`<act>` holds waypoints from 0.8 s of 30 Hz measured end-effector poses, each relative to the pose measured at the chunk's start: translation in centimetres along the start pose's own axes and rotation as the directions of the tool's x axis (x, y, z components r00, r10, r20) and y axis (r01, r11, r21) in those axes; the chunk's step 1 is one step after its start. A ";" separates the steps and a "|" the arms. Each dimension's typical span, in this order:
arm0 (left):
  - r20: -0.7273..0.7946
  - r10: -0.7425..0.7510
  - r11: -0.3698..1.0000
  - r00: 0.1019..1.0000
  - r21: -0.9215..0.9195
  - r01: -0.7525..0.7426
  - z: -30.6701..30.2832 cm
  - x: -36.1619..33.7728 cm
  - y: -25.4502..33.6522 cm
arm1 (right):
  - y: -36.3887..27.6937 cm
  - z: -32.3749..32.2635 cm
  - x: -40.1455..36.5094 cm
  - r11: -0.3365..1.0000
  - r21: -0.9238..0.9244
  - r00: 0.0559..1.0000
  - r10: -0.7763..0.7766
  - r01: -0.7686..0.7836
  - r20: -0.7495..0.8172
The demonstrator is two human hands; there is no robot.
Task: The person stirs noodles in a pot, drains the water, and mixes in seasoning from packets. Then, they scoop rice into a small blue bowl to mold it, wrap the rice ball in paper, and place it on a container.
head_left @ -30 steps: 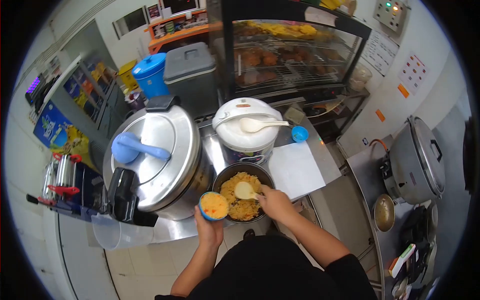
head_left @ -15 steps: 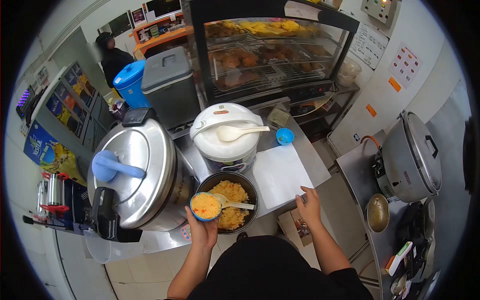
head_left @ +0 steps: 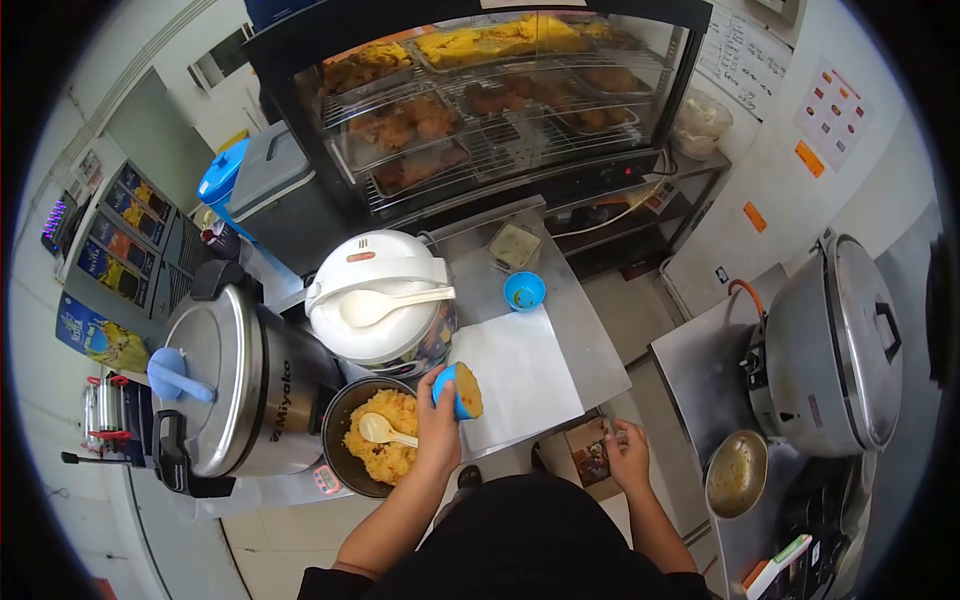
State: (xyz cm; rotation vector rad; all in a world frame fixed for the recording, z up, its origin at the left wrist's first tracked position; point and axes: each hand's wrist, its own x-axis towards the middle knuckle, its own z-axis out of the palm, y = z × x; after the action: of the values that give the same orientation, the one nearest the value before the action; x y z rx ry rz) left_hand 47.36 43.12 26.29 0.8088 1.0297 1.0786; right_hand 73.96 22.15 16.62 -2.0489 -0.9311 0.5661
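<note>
My left hand (head_left: 438,430) is wrapped round a small blue bowl (head_left: 450,398) packed with orange-yellow rice. The bowl is tipped on its side, its open face turned right, above the near left part of a white paper sheet (head_left: 525,365). Left of that hand, a dark round pot (head_left: 334,455) holds more rice (head_left: 372,462), with a pale serving spoon (head_left: 378,428) lying in it. My right hand (head_left: 627,458) hovers off the counter's front edge, fingers loosely curled and apart, with nothing visible in it.
A white rice cooker (head_left: 375,255) with a rice paddle (head_left: 385,303) on its lid stands behind the pot. A large steel cooker (head_left: 270,390) is at left. Another blue bowl (head_left: 524,291) sits beyond the paper. A glass food warmer (head_left: 480,120) spans the back.
My left hand has carried the rice-filled bowl right, from over the pot to above the paper, and tilted it sideways. My right hand's fingers have curled more. The camera view has shifted.
</note>
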 end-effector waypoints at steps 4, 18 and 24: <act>0.140 0.477 0.564 0.868 0.708 -0.424 4.0 1.6 -2.0 | -0.1 -2.6 2.3 0.998 0.055 0.997 -0.011 0.007 0.073; 0.402 0.253 0.026 0.880 0.906 -0.422 5.2 5.9 -12.0 | 2.7 -6.0 6.4 0.998 0.046 0.977 -0.042 0.033 0.207; 0.394 0.286 0.091 0.874 0.896 -0.434 4.5 5.8 -12.4 | 1.9 -5.9 7.4 0.994 0.091 0.969 -0.072 0.052 0.238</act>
State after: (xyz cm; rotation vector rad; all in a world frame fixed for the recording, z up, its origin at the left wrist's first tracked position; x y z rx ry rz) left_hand 56.11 44.88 15.05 2.3219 1.4432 0.5830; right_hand 83.23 24.30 18.01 -1.8967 -1.0894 0.8198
